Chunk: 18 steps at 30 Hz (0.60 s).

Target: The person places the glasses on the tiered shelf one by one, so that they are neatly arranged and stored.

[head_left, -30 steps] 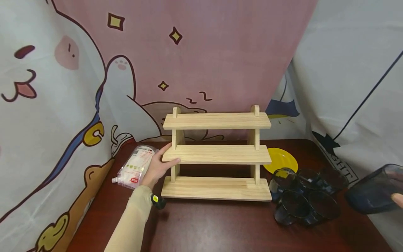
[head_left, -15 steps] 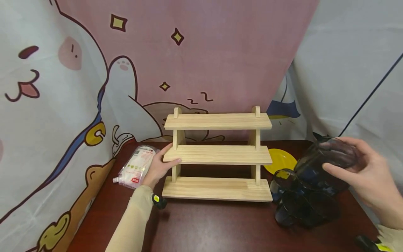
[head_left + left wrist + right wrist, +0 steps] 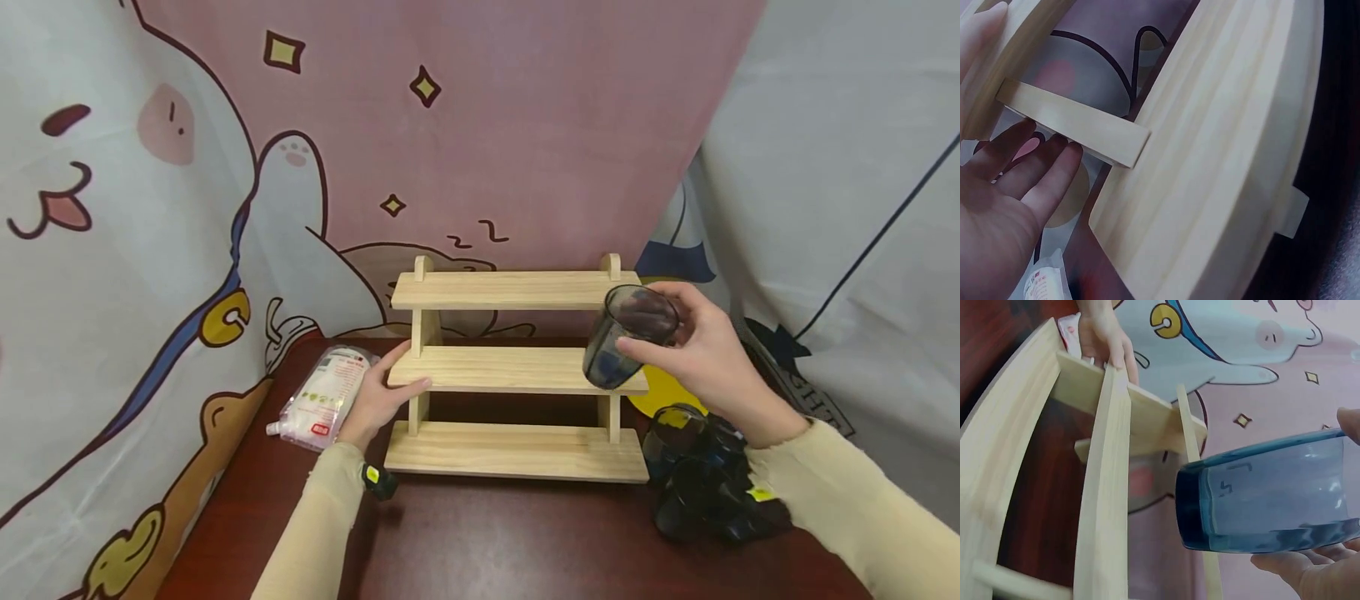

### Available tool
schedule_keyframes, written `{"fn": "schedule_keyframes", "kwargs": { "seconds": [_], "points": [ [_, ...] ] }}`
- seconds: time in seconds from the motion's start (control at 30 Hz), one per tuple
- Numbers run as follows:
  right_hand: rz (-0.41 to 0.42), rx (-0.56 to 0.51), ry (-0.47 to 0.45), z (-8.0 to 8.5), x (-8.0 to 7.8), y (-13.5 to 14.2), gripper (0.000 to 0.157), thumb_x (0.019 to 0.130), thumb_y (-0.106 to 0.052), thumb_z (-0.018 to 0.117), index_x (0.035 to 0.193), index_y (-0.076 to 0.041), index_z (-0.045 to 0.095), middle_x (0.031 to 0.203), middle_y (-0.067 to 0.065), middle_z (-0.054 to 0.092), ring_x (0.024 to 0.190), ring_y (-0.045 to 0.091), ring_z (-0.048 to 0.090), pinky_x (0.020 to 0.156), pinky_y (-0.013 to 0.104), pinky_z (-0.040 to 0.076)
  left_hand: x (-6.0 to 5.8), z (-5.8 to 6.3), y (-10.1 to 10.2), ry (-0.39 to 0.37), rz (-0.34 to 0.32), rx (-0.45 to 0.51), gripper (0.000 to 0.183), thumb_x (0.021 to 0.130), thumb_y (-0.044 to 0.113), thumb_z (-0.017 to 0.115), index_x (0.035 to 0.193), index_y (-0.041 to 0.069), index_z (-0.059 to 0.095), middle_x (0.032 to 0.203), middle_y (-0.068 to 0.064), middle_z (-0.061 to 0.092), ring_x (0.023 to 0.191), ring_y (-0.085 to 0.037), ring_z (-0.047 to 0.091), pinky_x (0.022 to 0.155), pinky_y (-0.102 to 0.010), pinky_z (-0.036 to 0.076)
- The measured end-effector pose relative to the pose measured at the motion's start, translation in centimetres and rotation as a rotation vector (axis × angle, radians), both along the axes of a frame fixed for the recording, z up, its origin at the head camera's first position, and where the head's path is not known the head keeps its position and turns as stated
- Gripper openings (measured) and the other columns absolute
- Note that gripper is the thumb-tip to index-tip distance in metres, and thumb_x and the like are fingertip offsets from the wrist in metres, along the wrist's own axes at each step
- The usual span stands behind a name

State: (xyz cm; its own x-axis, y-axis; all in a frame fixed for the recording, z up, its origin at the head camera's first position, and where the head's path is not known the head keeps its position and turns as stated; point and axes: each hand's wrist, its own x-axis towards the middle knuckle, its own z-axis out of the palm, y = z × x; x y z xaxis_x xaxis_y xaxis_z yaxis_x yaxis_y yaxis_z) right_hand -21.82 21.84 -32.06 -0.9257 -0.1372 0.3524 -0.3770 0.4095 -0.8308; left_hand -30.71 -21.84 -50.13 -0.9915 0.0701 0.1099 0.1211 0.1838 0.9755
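Note:
A three-tier wooden display shelf stands at the middle of the table. My left hand grips the left end of its middle tier; in the left wrist view the fingers lie against the upright and the thumb rests over a board. A dark tinted glass is in my right hand, tilted in front of the right end of the middle tier. In the right wrist view, the glass looks blue and clear, thumb and fingers on opposite sides of it. I cannot tell whether it touches the shelf.
Several dark glasses stand close together right of the shelf, partly hidden by my right sleeve. Behind them lies a yellow plate. A clear plastic pack with a white pouch lies left on the dark red table. Printed cloth hangs around.
My right hand has come in from the right edge with the glass, passed over the other glasses, and reached the right side of the shelf. My left hand has stayed on the shelf.

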Motion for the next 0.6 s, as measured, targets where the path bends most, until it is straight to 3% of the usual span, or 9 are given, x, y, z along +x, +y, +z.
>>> {"fn": "schedule_keyframes", "kwargs": {
  "seconds": [0.23, 0.4, 0.6],
  "points": [
    [0.031, -0.054, -0.087, 1.3, -3.5, -4.7, 0.074, 0.091, -0.026, 0.086, 0.149, -0.011, 0.043, 0.14, 0.008, 0.057, 0.12, 0.021, 0.064, 0.091, 0.018, 0.056, 0.2, 0.2, 0.1, -0.006, -0.002, 0.002, 0.086, 0.086, 0.025, 0.09, 0.16, 0.025, 0.046, 0.162, -0.007, 0.045, 0.142, -0.029, 0.048, 0.12, -0.045, 0.037],
    [0.052, -0.061, -0.06, 1.8, -6.1, -7.7, 0.078, 0.09, -0.035, 0.085, 0.151, -0.012, 0.043, 0.139, 0.007, 0.057, 0.116, 0.023, 0.065, 0.087, 0.022, 0.057, 0.3, 0.3, 0.2, 0.009, 0.001, 0.009, 0.085, 0.087, 0.025, 0.09, 0.16, 0.025, 0.046, 0.162, -0.008, 0.045, 0.143, -0.031, 0.048, 0.121, -0.046, 0.036],
    [0.039, -0.107, -0.074, 1.9, -8.5, -10.5, 0.086, 0.087, -0.043, 0.087, 0.155, -0.015, 0.041, 0.142, 0.003, 0.055, 0.122, 0.02, 0.057, 0.102, 0.041, 0.052, 0.4, 0.2, 0.1, 0.019, 0.009, -0.012, 0.083, 0.088, 0.026, 0.089, 0.16, 0.025, 0.047, 0.162, -0.006, 0.045, 0.143, -0.03, 0.047, 0.121, -0.047, 0.036]
  ]
}}
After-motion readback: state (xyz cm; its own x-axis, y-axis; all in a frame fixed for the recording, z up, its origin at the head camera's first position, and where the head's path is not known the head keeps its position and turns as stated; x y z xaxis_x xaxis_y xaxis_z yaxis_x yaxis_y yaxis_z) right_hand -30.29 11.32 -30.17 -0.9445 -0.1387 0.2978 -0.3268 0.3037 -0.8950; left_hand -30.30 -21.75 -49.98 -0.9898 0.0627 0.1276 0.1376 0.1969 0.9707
